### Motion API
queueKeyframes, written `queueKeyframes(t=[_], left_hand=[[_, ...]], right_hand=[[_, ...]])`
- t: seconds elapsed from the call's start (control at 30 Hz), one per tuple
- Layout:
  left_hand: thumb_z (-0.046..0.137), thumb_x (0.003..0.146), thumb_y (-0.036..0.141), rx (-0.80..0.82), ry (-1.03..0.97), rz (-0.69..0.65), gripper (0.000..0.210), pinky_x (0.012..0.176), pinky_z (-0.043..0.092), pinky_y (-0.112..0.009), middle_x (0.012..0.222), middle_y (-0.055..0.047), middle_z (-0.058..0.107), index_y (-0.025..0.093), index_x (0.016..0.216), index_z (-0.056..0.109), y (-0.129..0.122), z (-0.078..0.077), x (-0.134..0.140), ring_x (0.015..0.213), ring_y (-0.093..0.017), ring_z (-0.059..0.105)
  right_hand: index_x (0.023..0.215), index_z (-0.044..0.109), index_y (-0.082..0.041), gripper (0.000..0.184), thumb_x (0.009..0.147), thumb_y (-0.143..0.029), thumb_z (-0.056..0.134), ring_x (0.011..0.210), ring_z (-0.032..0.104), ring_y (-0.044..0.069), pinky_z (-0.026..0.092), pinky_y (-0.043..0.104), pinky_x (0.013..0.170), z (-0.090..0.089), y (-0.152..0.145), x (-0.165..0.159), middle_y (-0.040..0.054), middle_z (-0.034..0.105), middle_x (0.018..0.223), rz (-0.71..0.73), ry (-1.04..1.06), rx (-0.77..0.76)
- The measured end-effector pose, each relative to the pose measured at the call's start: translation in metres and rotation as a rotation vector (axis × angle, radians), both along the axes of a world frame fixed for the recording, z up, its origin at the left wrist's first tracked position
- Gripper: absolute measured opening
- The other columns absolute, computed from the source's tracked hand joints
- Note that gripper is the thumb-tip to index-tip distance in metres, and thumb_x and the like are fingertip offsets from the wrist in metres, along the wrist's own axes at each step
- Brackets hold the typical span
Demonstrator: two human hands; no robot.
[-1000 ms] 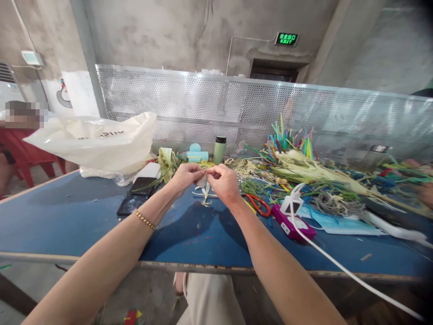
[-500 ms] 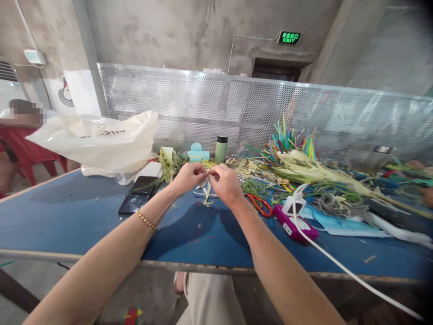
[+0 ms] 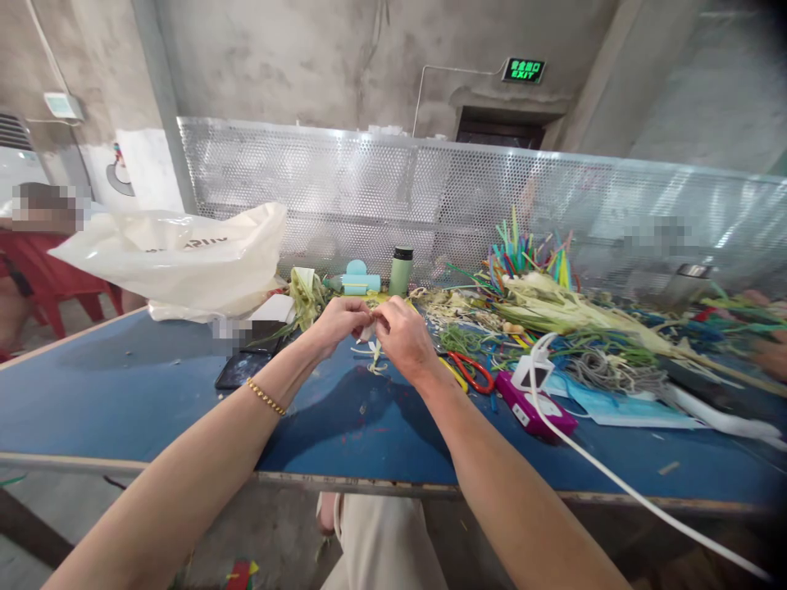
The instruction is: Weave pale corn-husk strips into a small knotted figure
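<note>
My left hand and my right hand meet above the middle of the blue table, fingertips pinched together. Between them shows a small whitish piece that looks like corn husk; the fingers hide most of it. Just below are pale, narrow husk-like strips; I cannot tell whether they hang from the piece or lie on the table. Beside my right wrist lies a red-handled tool, with a yellow handle partly behind the wrist. Near my left forearm is a dark phone.
A large whitish plastic bag stands at left. Behind my hands are a green bottle and a bunch of husks. At right lie long corn husks, a purple power strip with a white cable, and a blue mask.
My right hand has shifted slightly left, closer against my left fingers. The yellow handle beside my right wrist has come into view. The small piece stays between my fingers.
</note>
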State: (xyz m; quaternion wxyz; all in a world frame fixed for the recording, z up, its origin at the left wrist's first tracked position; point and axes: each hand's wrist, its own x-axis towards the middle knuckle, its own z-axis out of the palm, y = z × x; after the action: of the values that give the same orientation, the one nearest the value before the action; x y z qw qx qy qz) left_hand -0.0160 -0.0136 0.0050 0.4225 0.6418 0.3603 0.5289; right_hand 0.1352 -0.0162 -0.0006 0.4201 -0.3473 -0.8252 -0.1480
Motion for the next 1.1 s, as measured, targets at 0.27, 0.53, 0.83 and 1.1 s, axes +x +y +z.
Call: queueKeyframes(t=[0.27, 0.53, 0.83, 1.1], left_hand=[[0.061, 0.059, 0.013, -0.103, -0.138, -0.092, 0.002, 0.052, 0.033, -0.024, 0.050, 0.001, 0.052, 0.013, 0.060, 0.060, -0.001, 0.004, -0.004, 0.048, -0.009, 0.044], [0.072, 0.071, 0.030, -0.072, -0.176, -0.167, 0.027, 0.054, 0.035, -0.025, 0.052, -0.001, 0.052, 0.014, 0.058, 0.055, -0.002, 0.006, -0.007, 0.051, -0.010, 0.045], [0.064, 0.079, 0.032, 0.171, 0.074, 0.065, 0.027, 0.054, 0.032, -0.024, 0.053, 0.000, 0.051, 0.015, 0.059, 0.055, 0.002, 0.006, -0.007, 0.052, -0.010, 0.042], [0.055, 0.081, 0.023, 0.390, 0.340, 0.219, 0.023, 0.054, 0.028, -0.025, 0.054, 0.001, 0.049, 0.016, 0.060, 0.055, -0.001, 0.007, -0.004, 0.054, -0.011, 0.039]], right_hand=[[0.087, 0.069, -0.018, 0.024, 0.086, -0.005, 0.049, 0.084, 0.056, 0.018, 0.044, 0.028, 0.077, 0.002, -0.001, 0.004, 0.0058, 0.058, 0.085, 0.088, 0.034, -0.008], [0.087, 0.076, -0.019, 0.029, 0.081, -0.004, 0.051, 0.082, 0.057, 0.017, 0.046, 0.029, 0.076, 0.004, -0.001, 0.002, 0.0057, 0.060, 0.083, 0.153, 0.123, -0.032], [0.095, 0.074, -0.016, 0.025, 0.084, -0.033, 0.059, 0.060, 0.060, 0.013, 0.046, 0.024, 0.050, 0.009, 0.008, 0.008, 0.0054, 0.070, 0.079, 0.280, 0.670, -0.618], [0.065, 0.065, -0.016, 0.031, 0.079, -0.043, 0.066, 0.052, 0.059, 0.012, 0.044, 0.022, 0.046, 0.004, 0.008, 0.006, 0.0030, 0.065, 0.063, 0.275, 0.674, -0.724]])
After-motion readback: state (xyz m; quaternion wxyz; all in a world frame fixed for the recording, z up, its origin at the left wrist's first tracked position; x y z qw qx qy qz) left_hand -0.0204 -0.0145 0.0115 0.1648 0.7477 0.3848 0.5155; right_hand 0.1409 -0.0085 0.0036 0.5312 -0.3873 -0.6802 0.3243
